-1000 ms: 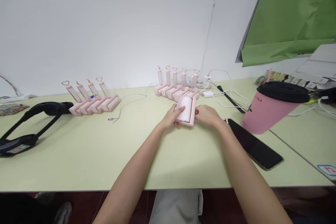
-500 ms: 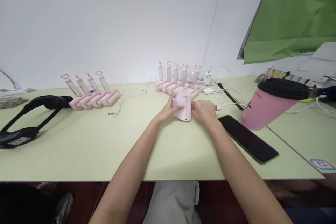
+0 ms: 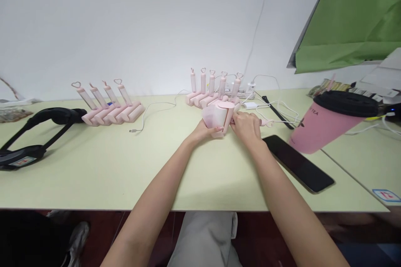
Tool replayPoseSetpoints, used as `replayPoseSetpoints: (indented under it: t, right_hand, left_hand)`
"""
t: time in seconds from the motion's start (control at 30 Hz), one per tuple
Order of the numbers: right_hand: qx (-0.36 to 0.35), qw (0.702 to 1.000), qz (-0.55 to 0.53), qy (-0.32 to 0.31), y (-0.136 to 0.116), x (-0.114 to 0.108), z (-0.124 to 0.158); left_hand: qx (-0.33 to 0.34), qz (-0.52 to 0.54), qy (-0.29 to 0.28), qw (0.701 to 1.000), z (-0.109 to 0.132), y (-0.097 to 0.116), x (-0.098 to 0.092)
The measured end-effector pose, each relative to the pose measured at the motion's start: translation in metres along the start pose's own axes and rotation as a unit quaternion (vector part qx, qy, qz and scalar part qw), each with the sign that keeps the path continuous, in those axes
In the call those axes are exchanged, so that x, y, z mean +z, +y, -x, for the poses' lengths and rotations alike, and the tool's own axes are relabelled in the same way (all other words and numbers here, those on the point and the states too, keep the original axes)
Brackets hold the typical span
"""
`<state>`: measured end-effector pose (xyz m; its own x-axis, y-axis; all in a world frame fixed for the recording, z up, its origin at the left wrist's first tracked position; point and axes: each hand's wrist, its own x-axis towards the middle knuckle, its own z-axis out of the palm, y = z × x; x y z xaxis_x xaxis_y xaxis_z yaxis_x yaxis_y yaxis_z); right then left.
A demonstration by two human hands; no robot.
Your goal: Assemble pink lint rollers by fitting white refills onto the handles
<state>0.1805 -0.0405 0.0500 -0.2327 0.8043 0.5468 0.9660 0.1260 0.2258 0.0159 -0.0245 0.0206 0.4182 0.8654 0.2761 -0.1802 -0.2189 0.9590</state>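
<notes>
Both my hands hold one pink lint roller (image 3: 217,117) just above the pale green table (image 3: 100,171), near its middle. My left hand (image 3: 203,132) grips the roller's white paper-covered drum from below and the left. My right hand (image 3: 247,127) is closed on the roller's handle side, whose heart-shaped end (image 3: 268,123) sticks out to the right. A translucent cover stands partly off the drum.
A row of several pink rollers (image 3: 214,89) stands behind my hands, another row (image 3: 109,106) at the left. A black headset (image 3: 34,137) lies far left. A black phone (image 3: 297,162), a tilted pink cup (image 3: 332,123) and white cables (image 3: 275,110) are at the right.
The roller has been tipped up and lifted slightly, its cover now opening off the drum. My right hand slid left along the handle. The camera view drifted a little.
</notes>
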Motion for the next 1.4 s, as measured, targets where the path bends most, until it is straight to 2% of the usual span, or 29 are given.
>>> replayPoseSetpoints:
  t: [0.2, 0.43, 0.77, 1.03, 1.17, 1.4]
  right_hand:
    - [-0.017, 1.0, 0.012, 0.01, 0.013, 0.0, 0.003]
    - [-0.06, 0.998, -0.008, -0.007, 0.004, 0.003, -0.001]
    - [-0.048, 0.999, 0.0, -0.015, 0.016, 0.0, 0.001]
    - [-0.06, 0.997, -0.003, -0.041, 0.01, -0.002, 0.001]
    - [-0.063, 0.997, -0.005, -0.041, 0.004, -0.001, 0.0]
    - [-0.08, 0.996, -0.001, -0.037, 0.005, 0.001, 0.001]
  left_hand:
    - [0.011, -0.01, 0.03, 0.999, -0.002, -0.004, 0.001]
    - [0.004, -0.039, 0.056, 0.998, 0.001, -0.006, -0.006]
    - [-0.013, -0.032, 0.027, 0.999, 0.001, -0.005, -0.008]
    - [0.0, -0.024, 0.019, 1.0, -0.001, -0.008, -0.01]
    - [0.006, -0.038, 0.023, 0.999, -0.002, -0.008, -0.008]
    - [-0.001, -0.055, -0.002, 0.998, 0.003, -0.002, -0.002]
